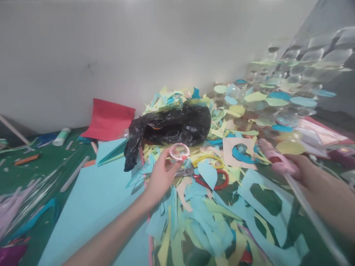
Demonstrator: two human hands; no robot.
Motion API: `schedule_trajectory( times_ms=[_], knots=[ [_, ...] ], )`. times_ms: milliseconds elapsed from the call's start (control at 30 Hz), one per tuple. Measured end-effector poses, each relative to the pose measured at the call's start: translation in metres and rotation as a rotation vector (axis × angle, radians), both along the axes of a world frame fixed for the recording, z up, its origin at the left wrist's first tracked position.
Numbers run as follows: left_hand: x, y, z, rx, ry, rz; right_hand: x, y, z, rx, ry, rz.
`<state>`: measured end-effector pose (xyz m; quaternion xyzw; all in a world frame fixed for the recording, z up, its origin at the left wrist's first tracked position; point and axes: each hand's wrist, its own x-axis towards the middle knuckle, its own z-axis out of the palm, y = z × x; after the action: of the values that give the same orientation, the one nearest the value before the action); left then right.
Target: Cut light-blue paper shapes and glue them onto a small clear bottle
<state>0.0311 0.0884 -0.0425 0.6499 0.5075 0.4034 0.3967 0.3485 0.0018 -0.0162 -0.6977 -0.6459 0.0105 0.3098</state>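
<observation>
Between the thumb and fingers of my left hand (160,177) is a small clear plastic ring (179,152) with a red spot on its lower edge. It is held up in front of a black plastic bag (177,123), whose mouth shows some round clear pieces. My right hand (307,171) grips a pink glue gun (279,162), blurred by motion, with a long whitish stick (313,210) trailing toward the lower right. Just past my left hand lie scissors (206,173) with yellow and red handles, partly covered by a light blue paper piece (208,173).
Cut paper scraps (205,221) cover the middle. Light blue sheets (94,207) lie at left, with red paper (111,120) leaning on the wall (124,48). Stacked clear plastic pieces (294,79) with paper discs stand at right. A white-and-green tube (61,136) lies far left.
</observation>
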Motion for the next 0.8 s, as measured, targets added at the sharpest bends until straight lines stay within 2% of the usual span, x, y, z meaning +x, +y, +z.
schedule_trajectory(
  times_ms=[167,267,367,667,800],
  knots=[
    [0.000,0.001,-0.001,0.023,0.036,0.012,0.025,-0.006,-0.029,-0.058,-0.336,-0.082],
    [0.000,0.001,0.000,0.032,0.050,0.013,0.041,-0.011,-0.049,-0.099,-0.533,-0.083],
    [0.000,0.001,0.000,0.036,0.054,0.012,0.054,-0.013,-0.061,-0.124,-0.639,-0.112],
    [-0.002,0.005,-0.004,0.025,0.049,0.033,0.073,-0.020,-0.075,-0.110,-0.705,-0.118],
    [-0.002,0.004,-0.003,0.009,0.066,0.025,0.067,-0.027,-0.073,-0.073,-0.693,-0.102]
  ],
)
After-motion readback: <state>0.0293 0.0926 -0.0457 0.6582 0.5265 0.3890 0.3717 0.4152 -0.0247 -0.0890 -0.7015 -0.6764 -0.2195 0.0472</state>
